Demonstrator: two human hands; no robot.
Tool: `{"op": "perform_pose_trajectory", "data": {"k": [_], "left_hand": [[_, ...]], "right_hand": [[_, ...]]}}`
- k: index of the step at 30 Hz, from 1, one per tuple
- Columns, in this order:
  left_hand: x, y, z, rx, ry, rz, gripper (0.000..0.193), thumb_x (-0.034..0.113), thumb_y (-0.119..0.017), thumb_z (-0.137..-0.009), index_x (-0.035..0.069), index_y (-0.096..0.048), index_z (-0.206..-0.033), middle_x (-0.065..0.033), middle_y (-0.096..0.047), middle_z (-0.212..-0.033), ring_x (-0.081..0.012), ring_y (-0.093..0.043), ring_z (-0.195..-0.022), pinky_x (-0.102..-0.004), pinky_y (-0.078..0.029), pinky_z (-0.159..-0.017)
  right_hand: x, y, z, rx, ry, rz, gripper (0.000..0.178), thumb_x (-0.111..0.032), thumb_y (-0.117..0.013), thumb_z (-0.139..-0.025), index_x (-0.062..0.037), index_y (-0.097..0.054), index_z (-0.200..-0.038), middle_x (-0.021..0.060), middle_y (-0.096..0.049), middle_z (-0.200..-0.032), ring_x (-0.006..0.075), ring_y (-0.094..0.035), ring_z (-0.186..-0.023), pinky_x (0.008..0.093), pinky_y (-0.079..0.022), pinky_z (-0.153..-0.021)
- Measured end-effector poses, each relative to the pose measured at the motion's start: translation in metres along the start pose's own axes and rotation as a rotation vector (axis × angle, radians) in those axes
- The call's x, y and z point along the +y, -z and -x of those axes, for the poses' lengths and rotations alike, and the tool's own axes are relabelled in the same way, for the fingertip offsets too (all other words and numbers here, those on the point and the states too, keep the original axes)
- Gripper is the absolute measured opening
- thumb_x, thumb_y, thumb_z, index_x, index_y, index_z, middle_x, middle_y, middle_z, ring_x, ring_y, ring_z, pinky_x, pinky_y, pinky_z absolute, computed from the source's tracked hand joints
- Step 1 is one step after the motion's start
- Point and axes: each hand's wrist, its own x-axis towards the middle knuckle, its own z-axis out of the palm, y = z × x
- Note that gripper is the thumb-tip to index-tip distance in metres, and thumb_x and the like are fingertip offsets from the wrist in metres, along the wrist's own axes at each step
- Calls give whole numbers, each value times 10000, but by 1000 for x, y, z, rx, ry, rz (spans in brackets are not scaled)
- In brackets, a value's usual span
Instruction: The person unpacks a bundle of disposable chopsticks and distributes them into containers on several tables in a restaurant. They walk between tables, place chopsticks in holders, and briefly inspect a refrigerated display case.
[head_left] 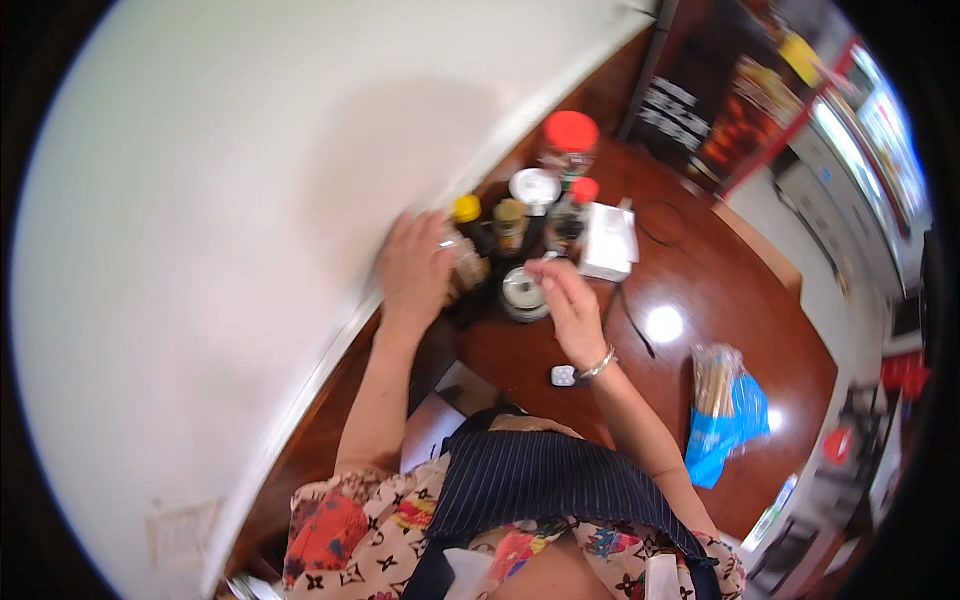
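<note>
Round pale-topped jar (522,294) sits before us on the glossy brown table (740,290), at the near edge of a cluster of seasonings. Our right hand (572,308) is over its far right side, thumb and fingers drawn together in a pinch; we cannot tell whether they touch the jar or hold something small. A silvery bracelet (599,362) circles that wrist.

Our left hand (415,265) is beside the white wall (210,230), its fingers against or just beside a clear container (466,265); blur keeps us from telling whether it grips this.

Beyond the left hand we see a yellow-capped bottle (467,209), and to its right a small jar with a brownish lid (509,219). Farther off are a white-lidded container (535,186) and a large red-lidded jar (570,133). A red-capped bottle (568,224) stands between these and a white box (606,245) on the right.

Nearer us lies a small white object with dark buttons (563,376). Well to the right, we have pale sticks (714,385) in a clear-and-blue plastic bag (722,432).
</note>
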Motion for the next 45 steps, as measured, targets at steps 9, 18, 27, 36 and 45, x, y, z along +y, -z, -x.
{"op": "perform_pose_trajectory", "data": {"k": [9, 18, 27, 36, 45], "left_hand": [[32, 8, 24, 385, 120, -127, 369, 226, -379, -930, -31, -470, -1179, -183, -485, -1197, -336, -430, -1111, -404, -302, -983], [238, -65, 47, -218, -178, 880, 144, 29, -501, -826, 15, -583, -944, -103, -583, -917, -228, -539, -871, -316, -422, -793], [333, -163, 144, -1335, 465, 1287, 491, 262, -529, -880, 17, -366, -1273, -75, -545, -1059, -141, -536, -882, -278, -461, -750], [375, -168, 160, -1296, 553, 1361, 582, 352, -610, -814, 83, -342, -1255, -99, -481, -1138, -197, -501, -996, -365, -454, -789], [380, -186, 154, -952, 380, 1394, 528, 160, -664, -741, 15, -405, -1177, -94, -539, -1040, -164, -536, -910, -294, -446, -785]], "right_hand": [[15, 152, 195, 541, -342, 444, 147, -89, -505, -842, -36, -600, -941, 113, -603, -908, 245, -585, -863, 316, -462, -756], [45, 268, 343, 1164, -508, 714, 133, -44, -499, -803, -31, -607, -880, 142, -612, -841, 293, -594, -781, 343, -476, -694], [43, 282, 299, 343, -1029, 985, 847, -685, -483, -685, -41, -431, -1233, 209, -518, -1124, 337, -504, -1038, 428, -393, -882], [65, 253, 308, 275, -920, 854, 724, -561, -631, -631, 51, -539, -1007, 284, -523, -1045, 409, -529, -975, 425, -442, -838], [82, 266, 302, 265, -683, 132, 711, -370, -702, -671, -37, -428, -1236, 116, -626, -955, 212, -606, -824, 334, -485, -717]]}}
